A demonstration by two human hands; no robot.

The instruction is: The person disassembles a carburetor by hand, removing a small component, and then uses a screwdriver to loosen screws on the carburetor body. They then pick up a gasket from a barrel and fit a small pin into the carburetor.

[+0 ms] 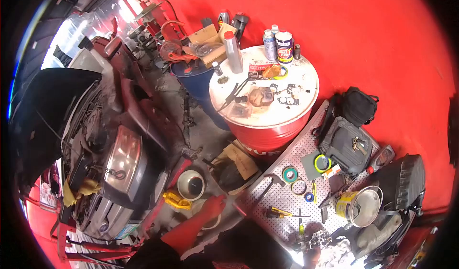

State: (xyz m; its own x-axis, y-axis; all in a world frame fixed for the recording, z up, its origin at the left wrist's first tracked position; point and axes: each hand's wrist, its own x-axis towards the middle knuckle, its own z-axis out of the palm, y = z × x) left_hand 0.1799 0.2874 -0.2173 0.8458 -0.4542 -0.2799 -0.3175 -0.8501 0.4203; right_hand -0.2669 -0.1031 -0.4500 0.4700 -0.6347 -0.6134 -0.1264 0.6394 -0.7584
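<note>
My left hand [213,204] reaches out over the floor between the car and the metal bench, its fingers curled in. What it may hold is hidden. Under its wrist shows the pale rim of a round container [213,221]; a bucket [191,185] and a yellow plastic piece [177,200] stand just left of it. At the bottom edge, my right hand [312,257] is partly in view beside a small metal mechanical part [319,239], and its fingers are lost in glare. A white rag [336,255] lies right of that hand.
The perforated bench [267,216] carries tape rolls [289,175], screwdrivers [281,212], a hammer [267,185], a paint can [366,207] and a black case [346,144]. Behind stands a drum [275,130] with bottles and gaskets on top. A car [126,161] with raised hood fills the left.
</note>
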